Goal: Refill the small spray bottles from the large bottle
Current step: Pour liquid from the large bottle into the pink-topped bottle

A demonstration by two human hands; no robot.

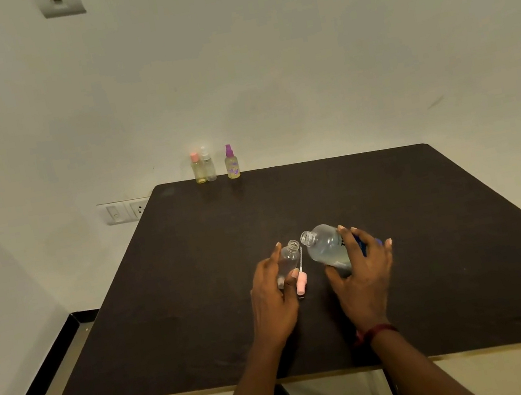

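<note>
— Can any text be read?
— None. A dark mark is seen on the large bottle (325, 248), too blurred to be read; purple print on the purple-capped bottle (231, 162), at the far edge of the tabletop (196, 278), cannot be made out.

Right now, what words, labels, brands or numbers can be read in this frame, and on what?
Nothing is legible.
Purple-capped spray bottle: purple print, too small and blurred to read.
Large bottle: blue label mostly hidden under the right hand, unreadable.
Small open bottle in the left hand: no print visible.
Wall socket plate: no legible marking.
</note>
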